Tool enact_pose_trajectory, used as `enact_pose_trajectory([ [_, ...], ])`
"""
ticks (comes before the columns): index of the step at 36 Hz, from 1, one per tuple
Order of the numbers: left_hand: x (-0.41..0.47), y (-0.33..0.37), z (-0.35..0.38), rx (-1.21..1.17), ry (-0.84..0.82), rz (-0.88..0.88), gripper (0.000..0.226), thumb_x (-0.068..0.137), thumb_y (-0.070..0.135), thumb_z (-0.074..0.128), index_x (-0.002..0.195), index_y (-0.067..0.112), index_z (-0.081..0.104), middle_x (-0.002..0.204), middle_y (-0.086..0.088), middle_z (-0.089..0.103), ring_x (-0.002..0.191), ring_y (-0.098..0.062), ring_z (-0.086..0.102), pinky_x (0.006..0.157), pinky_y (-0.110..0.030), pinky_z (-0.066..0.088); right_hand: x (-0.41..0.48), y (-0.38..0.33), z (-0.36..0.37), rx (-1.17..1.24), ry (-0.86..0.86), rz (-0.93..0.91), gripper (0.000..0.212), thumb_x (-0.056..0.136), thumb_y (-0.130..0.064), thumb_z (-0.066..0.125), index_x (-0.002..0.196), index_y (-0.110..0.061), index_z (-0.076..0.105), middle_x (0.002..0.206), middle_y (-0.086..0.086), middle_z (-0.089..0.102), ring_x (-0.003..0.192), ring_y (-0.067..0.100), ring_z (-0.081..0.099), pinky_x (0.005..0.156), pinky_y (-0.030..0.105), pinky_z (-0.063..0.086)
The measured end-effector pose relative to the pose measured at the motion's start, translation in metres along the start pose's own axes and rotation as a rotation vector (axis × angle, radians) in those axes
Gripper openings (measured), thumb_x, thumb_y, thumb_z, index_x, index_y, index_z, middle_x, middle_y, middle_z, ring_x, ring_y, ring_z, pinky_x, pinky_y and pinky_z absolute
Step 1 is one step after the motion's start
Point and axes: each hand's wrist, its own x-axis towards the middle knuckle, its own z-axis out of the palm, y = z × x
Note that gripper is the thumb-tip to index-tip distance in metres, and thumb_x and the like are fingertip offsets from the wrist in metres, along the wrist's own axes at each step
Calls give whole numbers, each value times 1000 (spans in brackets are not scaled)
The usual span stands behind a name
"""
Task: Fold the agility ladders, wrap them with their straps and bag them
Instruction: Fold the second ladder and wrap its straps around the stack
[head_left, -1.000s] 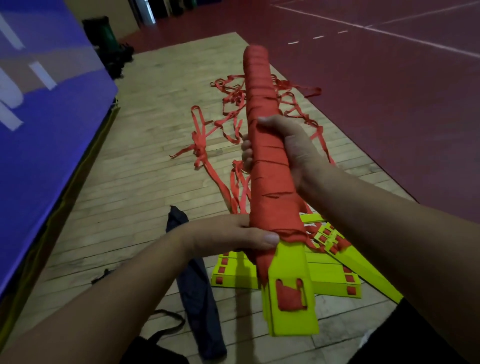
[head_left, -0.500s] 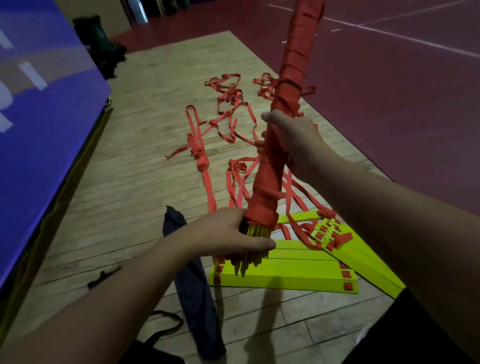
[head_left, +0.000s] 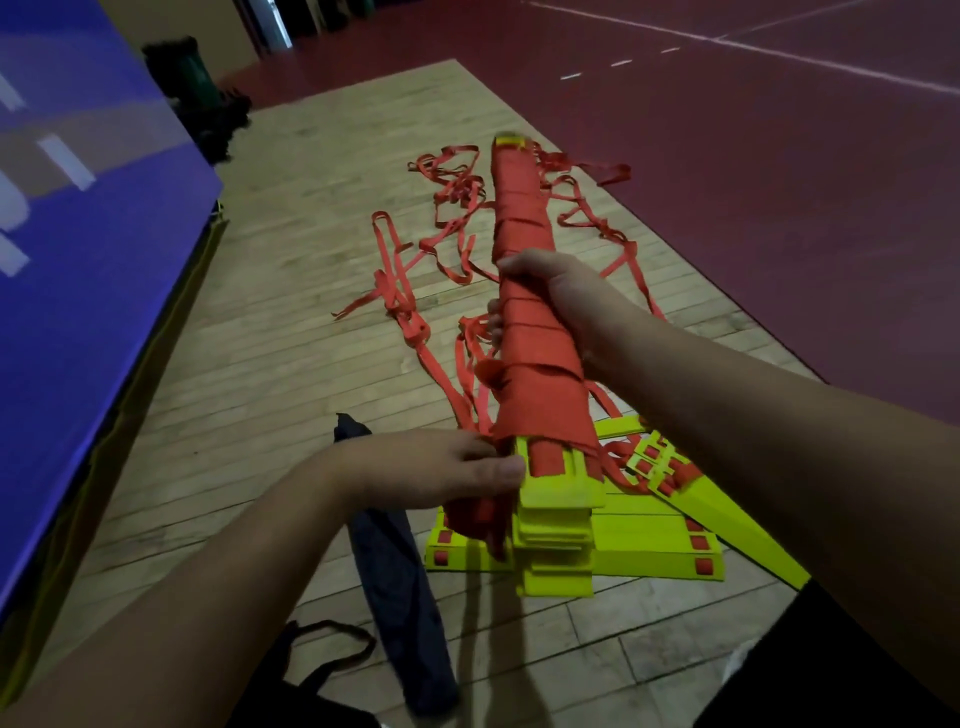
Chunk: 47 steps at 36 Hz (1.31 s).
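A folded agility ladder bundle (head_left: 535, 364), yellow rungs wound in red strap, is held lengthwise in front of me above the floor. My right hand (head_left: 561, 301) grips its middle from the right. My left hand (head_left: 441, 467) holds the near end where the strap wrap meets the bare yellow rung ends (head_left: 558, 519), thumb against the rungs. A second ladder lies on the floor below: stacked yellow rungs (head_left: 649, 551) and loose red straps (head_left: 447, 208) spread out behind. A dark carry bag (head_left: 400, 587) lies on the floor at my left.
A blue mat (head_left: 78, 260) rises along the left. The wooden floor strip (head_left: 291, 332) borders a dark red court floor (head_left: 779, 208) on the right. Dark objects (head_left: 197, 88) stand at the far left. A dark bag strap (head_left: 332, 649) loops near my left arm.
The wrapped bundle was tilted up with its far end high, and has now come back down to a flatter angle. Both hands kept their hold on it.
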Motion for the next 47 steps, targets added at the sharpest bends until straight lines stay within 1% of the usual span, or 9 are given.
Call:
enact_pose_trajectory([
  [4, -2, -5, -1, 4, -37, 45, 55, 80, 69, 55, 104, 20, 65, 81, -4, 67, 79, -17, 68, 85, -44, 53, -2, -4, -4, -243, 100, -162, 12, 91, -12, 66, 97, -7, 58, 74, 14, 60, 53, 23, 62, 53, 32, 57],
  [9, 7, 1, 7, 85, 161, 109, 26, 87, 61, 57, 81, 36, 62, 65, 8, 64, 62, -6, 62, 69, -31, 50, 3, -12, -3, -384, 248, -402, 13, 88, -9, 69, 90, -11, 57, 76, 14, 60, 59, 26, 62, 61, 42, 61],
  [14, 18, 0, 11, 132, 290, 72, 57, 71, 71, 61, 91, 18, 67, 83, -10, 72, 67, -21, 71, 72, -46, 59, 9, -9, -3, -461, 374, -471, 15, 85, -13, 71, 87, -12, 56, 80, 14, 60, 68, 29, 61, 73, 55, 59],
  [23, 29, 2, 28, 114, 360, 46, 41, 70, 73, 66, 93, 40, 56, 93, 7, 68, 86, -8, 65, 80, -30, 54, 12, -7, -6, -588, 518, -465, 40, 86, -29, 66, 118, -8, 54, 91, 8, 62, 76, 26, 66, 70, 44, 63],
  [27, 32, 0, 28, -98, 374, 95, 26, 79, 41, 77, 94, 29, 60, 85, 7, 68, 74, -6, 67, 71, -26, 57, 2, -14, 0, -362, 369, -439, 36, 91, -26, 65, 120, -10, 52, 90, 6, 58, 73, 19, 60, 57, 32, 59],
  [34, 21, -4, 14, -674, -38, 420, 55, 54, 50, 87, 96, 18, 73, 88, 2, 70, 82, -14, 66, 76, -26, 53, -15, -26, 0, 309, -196, -143, 49, 92, -52, 57, 104, -5, 61, 90, 12, 61, 72, 25, 66, 66, 37, 58],
  [39, 22, -5, 20, -632, -189, 337, 50, 59, 54, 87, 101, 28, 77, 98, 7, 74, 93, -12, 69, 84, -25, 54, -20, -13, 10, 270, -201, -48, 52, 96, -45, 57, 71, -1, 67, 71, 14, 61, 53, 20, 62, 52, 27, 56],
  [43, 12, 1, 7, -460, -248, 56, 87, 45, 68, 89, 115, 22, 65, 112, 5, 72, 108, -15, 68, 94, -28, 53, -23, -17, 9, 25, -123, -77, 33, 99, -39, 57, 93, -7, 54, 64, 12, 61, 48, 18, 62, 48, 25, 55],
  [47, 8, -4, 4, -3, -173, -155, 60, 72, 83, 59, 102, 32, 69, 102, 17, 68, 110, -13, 64, 104, -32, 47, -28, -23, 9, -186, -96, -122, 28, 96, -37, 63, 95, -10, 56, 66, 11, 62, 50, 19, 65, 50, 27, 58],
])
